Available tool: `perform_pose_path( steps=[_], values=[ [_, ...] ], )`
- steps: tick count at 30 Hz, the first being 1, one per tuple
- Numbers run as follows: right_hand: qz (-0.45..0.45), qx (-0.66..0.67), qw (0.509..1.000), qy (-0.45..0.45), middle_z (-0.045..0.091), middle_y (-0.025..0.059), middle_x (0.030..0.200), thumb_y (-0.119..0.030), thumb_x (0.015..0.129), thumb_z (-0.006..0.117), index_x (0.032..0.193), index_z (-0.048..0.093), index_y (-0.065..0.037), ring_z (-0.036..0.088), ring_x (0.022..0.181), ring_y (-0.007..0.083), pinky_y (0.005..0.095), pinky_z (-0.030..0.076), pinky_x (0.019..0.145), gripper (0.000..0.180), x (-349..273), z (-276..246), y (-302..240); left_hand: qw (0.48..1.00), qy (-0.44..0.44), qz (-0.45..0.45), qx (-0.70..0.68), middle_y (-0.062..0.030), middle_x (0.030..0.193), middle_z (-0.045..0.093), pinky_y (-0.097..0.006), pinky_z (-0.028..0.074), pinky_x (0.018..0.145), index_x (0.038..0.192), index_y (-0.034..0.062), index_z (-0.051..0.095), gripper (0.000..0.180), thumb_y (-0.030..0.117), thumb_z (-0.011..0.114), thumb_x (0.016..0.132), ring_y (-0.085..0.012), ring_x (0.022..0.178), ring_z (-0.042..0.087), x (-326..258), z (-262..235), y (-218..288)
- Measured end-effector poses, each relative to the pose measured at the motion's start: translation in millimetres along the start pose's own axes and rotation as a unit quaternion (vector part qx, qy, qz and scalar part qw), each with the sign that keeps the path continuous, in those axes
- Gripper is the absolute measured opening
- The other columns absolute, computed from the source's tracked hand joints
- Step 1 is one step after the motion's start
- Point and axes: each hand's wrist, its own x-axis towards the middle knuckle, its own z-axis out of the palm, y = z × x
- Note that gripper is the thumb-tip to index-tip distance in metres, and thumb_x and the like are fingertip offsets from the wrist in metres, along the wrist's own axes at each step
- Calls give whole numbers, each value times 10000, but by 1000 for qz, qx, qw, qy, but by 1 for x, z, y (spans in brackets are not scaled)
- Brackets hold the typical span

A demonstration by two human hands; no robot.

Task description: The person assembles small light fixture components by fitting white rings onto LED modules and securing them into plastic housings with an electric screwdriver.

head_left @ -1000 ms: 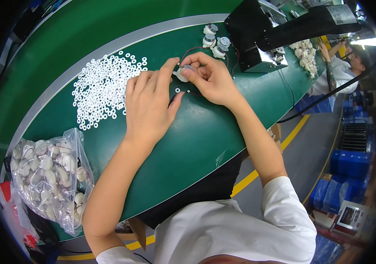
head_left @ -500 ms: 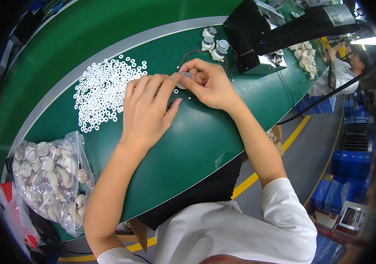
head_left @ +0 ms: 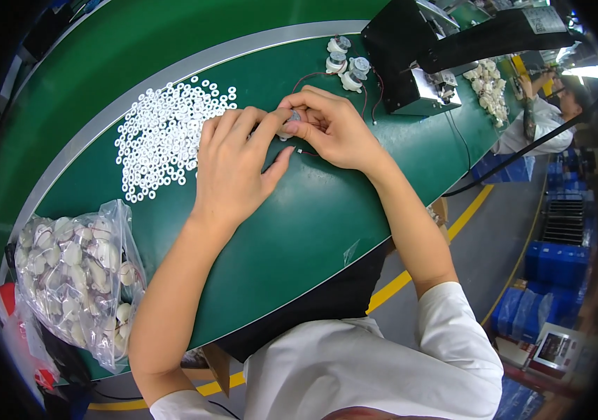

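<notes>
A small round motor (head_left: 292, 117) with a grey metal top and whitish base is between my hands, above the green bench. My right hand (head_left: 337, 129) is closed on it, thumb and fingers pinching its side. My left hand (head_left: 236, 157) reaches in from the other side. Its index finger touches the motor, while the thumb stands well apart and the other fingers bend downward, their tips partly hidden. Below the motor, a small white connector (head_left: 299, 151) on a thin lead pokes out beside my right hand. Many white rings (head_left: 162, 133) lie spread left of my left hand.
Several similar motors (head_left: 358, 66) with wires stand beyond my right hand, by a black machine (head_left: 411, 63). A clear bag (head_left: 75, 280) of whitish parts rests at left. More whitish parts (head_left: 488, 91) lie at far right, near another person (head_left: 547, 115).
My hands stay together at the motor, with small shifts of the fingers. The loose white ring seen beneath them earlier no longer shows. The whole view has shifted slightly.
</notes>
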Motion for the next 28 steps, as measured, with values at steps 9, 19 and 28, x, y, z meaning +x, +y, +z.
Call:
perform_pose_path(
  steps=[9, 19, 28],
  values=[
    [9, 3, 1000, -16, 544, 50, 909, -26, 931, 754, 1160, 682, -25, 518, 725, 141, 288, 466, 640, 241, 1, -2, -5, 1000, 11, 10, -9, -26, 954, 592, -387, 428, 883, 1182, 157, 666, 435, 162, 833, 781, -238, 940, 595, 0, 1, -1],
    [2, -18, 1000, -23, 578, 61, 954, -18, 937, 736, 1175, 677, -24, 555, 762, 155, 284, 491, 674, 246, 0, -2, -6, 1000, 14, 14, -7, -24, 928, 578, -390, 435, 882, 1168, 151, 672, 426, 157, 836, 775, -231, 915, 589, 1, 1, -1],
    [2, -28, 999, -31, 590, 71, 964, -27, 948, 719, 1182, 675, -31, 565, 765, 175, 300, 500, 698, 238, 1, -2, -9, 1000, 6, 9, -14, -22, 914, 573, -394, 439, 891, 1166, 152, 671, 422, 159, 835, 778, -234, 897, 590, 0, 1, -2]
  ],
)
